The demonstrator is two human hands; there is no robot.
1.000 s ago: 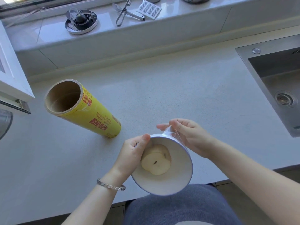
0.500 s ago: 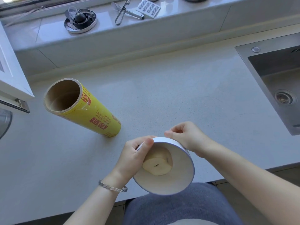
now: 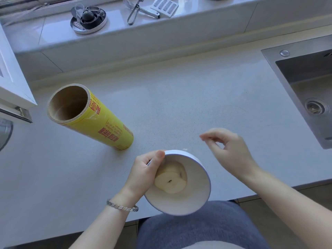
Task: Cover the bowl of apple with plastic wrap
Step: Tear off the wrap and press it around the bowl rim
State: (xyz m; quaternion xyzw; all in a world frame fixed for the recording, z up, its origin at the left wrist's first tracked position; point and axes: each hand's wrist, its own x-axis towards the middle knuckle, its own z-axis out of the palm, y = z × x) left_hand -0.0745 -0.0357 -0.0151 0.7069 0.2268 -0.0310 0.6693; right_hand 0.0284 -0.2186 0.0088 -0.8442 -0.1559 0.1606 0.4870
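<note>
A white bowl (image 3: 194, 198) stands at the counter's near edge with a peeled apple half (image 3: 170, 180) inside. My left hand (image 3: 145, 171) grips the bowl's left rim, thumb on top. Any clear film over the bowl is too faint to make out. My right hand (image 3: 228, 150) hovers just right of the bowl and above the counter, off the rim, with fingers loosely curled and nothing visible in them. The yellow roll of plastic wrap (image 3: 93, 119) lies on its side to the left of the bowl.
A steel sink (image 3: 309, 90) is set into the counter at the right. On the raised ledge behind are a round metal tin of small parts (image 3: 88, 18), tongs (image 3: 136, 9) and a grater (image 3: 165, 6). A white appliance (image 3: 10, 78) stands at the left edge.
My right hand has let go of the bowl's far rim and moved up and to the right. The left hand keeps its hold on the bowl.
</note>
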